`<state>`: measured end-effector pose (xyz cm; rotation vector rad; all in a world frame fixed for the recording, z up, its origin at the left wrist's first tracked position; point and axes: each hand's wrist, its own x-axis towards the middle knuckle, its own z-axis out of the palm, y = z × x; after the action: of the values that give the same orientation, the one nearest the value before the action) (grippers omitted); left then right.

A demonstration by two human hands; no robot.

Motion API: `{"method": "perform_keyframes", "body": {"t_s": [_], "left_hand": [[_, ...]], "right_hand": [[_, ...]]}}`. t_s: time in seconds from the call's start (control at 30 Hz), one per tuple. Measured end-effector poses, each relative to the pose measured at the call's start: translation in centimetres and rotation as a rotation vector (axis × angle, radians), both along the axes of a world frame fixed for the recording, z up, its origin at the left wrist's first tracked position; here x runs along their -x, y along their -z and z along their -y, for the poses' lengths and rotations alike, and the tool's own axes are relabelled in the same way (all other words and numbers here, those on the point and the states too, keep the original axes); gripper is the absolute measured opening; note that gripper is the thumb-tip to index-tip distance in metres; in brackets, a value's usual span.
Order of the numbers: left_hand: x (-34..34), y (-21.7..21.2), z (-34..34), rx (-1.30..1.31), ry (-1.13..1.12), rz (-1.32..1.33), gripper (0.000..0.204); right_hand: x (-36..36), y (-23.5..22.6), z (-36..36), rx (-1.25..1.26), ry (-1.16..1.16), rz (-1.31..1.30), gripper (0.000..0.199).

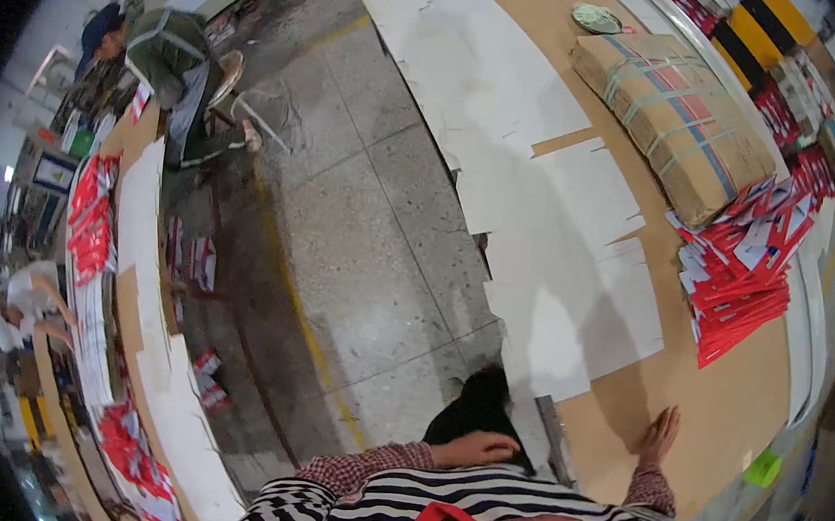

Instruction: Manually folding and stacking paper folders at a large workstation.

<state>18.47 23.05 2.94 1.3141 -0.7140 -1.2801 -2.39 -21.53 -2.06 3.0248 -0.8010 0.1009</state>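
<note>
My right hand [660, 440] rests with its fingers stretched out on the brown board [610, 455] that covers the table, holding nothing. My left hand [475, 449] lies loosely across my dark-clad thigh, nothing in it. Ahead of my right hand, white card sheets [587, 327] with notched edges overlap in a long row along the table's left side. To the right is a fanned heap of flat red-and-white printed pieces [746, 292]. It lies against a strapped brown paper package [677, 125].
A round greenish item [597, 18] sits behind the package. Near the table's right edge is a bright green ring [762, 469]. On the left, across a tiled floor [380, 227], another table bears red printed stacks [92, 219]. One person [170, 66] bends over there; another [32, 299] works farther left.
</note>
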Motion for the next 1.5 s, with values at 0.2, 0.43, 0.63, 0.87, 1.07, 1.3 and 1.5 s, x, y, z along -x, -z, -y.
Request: {"method": "perform_keyframes", "body": {"t_s": [0.2,0.43,0.63,0.87,1.07,1.3,1.5], "left_hand": [[-12.6,-0.6,-7.0,-0.186,0.036,0.175,0.036],[-29.6,-2.3,-12.5,-0.344,-0.181,0.253,0.029],[-48.3,-6.0,-9.1,-0.253,-0.348,0.431,0.023],[-73.6,-5.7,6.1,0.203,-0.585,0.366,0.026],[-89.3,-2.0,21.3,0.102,-0.46,0.514,0.037],[-100.5,4.0,37.0,-0.12,-0.465,0.756,0.04],[-101.4,4.4,46.3,-0.204,-0.426,0.91,0.048]], "right_hand": [[-3.0,-2.0,-2.2,-0.341,0.399,-0.355,0.053],[-9.3,-3.7,-3.1,-0.267,1.043,0.591,0.047],[-35.0,-11.9,-9.1,-0.338,0.617,0.718,0.036],[-61.4,-16.4,-17.4,-0.149,0.128,0.657,0.033],[-67.9,-17.7,-24.3,-0.315,0.403,0.636,0.029],[-73.7,-17.9,-29.6,-0.318,0.644,0.682,0.026],[-75.2,-17.5,-27.6,-0.312,0.677,0.67,0.026]]}}
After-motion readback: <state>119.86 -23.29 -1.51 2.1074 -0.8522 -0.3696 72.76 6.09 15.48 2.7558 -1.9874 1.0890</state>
